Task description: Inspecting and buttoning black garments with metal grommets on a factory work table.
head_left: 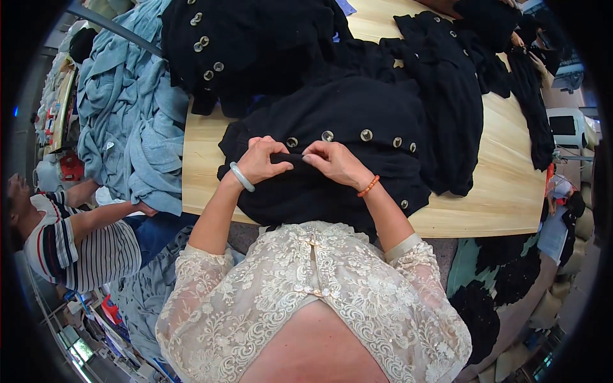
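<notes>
A black knit cardigan (364, 105) lies bunched in front of me at the near edge of the table, a row of large shiny round buttons (366, 135) running across it. My left hand (260, 159), with a pale bangle at the wrist, pinches the dark cloth just below the buttons. A short way to the right, my right hand (334, 163), wearing an orange bead bracelet, grips the same fold between thumb and fingers. Between the two hands the fabric stretches in a narrow raised strip. The fingertips partly cover what they hold.
More black buttoned garments (249, 45) are heaped at the far left of the wooden table (498, 198), and another (444, 108) lies to the right. Grey-blue knitwear (128, 108) is piled left, beside a person in a striped shirt (89, 249). Another person's hand (517, 39) shows far right.
</notes>
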Available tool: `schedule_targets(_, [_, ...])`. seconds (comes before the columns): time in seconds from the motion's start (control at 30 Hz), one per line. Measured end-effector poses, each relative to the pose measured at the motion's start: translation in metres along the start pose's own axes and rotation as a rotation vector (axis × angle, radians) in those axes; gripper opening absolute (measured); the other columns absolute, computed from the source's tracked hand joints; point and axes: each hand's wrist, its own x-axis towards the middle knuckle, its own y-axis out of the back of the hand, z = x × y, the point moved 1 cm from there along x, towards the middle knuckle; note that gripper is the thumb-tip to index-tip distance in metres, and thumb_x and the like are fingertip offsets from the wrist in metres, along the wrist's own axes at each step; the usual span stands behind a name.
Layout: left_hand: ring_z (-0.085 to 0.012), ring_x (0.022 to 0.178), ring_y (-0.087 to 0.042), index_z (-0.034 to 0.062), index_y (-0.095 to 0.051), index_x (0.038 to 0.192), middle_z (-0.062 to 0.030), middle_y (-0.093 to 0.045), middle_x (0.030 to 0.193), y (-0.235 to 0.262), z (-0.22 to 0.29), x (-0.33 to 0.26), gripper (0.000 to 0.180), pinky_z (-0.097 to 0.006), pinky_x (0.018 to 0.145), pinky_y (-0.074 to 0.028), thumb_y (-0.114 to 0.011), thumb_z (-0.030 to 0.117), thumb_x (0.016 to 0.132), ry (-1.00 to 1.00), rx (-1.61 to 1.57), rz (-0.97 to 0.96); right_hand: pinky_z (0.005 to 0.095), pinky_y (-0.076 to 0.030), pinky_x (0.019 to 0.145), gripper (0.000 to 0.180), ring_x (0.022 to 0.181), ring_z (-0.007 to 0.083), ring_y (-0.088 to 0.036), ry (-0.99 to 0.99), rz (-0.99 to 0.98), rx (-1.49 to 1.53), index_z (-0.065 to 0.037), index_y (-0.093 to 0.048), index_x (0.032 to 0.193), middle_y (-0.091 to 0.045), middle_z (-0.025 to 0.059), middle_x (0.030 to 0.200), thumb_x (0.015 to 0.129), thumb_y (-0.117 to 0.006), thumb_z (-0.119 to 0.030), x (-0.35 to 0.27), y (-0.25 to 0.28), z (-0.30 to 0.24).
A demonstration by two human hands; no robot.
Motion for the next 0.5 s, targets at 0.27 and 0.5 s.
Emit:
schedule_targets(0.27, [-0.0250,0.090,-0.059,0.0122,-0.069,0.079,-0.0063,-0.064,0.080,-0.013,0.004,-0.004,0.016,-0.042,0.094,-0.035,-0.073,0.020,0.066,-0.131,0.116,0.117,0.0442,-0.055,0.065,0.011,0.072,0.0339,-0.067,0.167,0.144,-0.641,-0.007,-0.065,0.084,-0.062,0.0139,0.088,0.079,-0.069,-0.016,-0.007,-0.039,-0.020])
schedule_targets(0.5, [-0.0238,0.088,-0.057,0.0124,-0.063,0.070,-0.0025,-0.064,0.074,-0.039,0.013,-0.001,0.016,-0.043,0.089,-0.035,-0.072,0.011,0.056,-0.139,0.463,0.162,0.0433,-0.052,0.062,0.010,0.072,0.0337,-0.064,0.302,0.261,-0.392,-0.006,-0.066,0.090,-0.061,0.0093,0.087,0.081,-0.066,-0.009,-0.012,-0.050,-0.010])
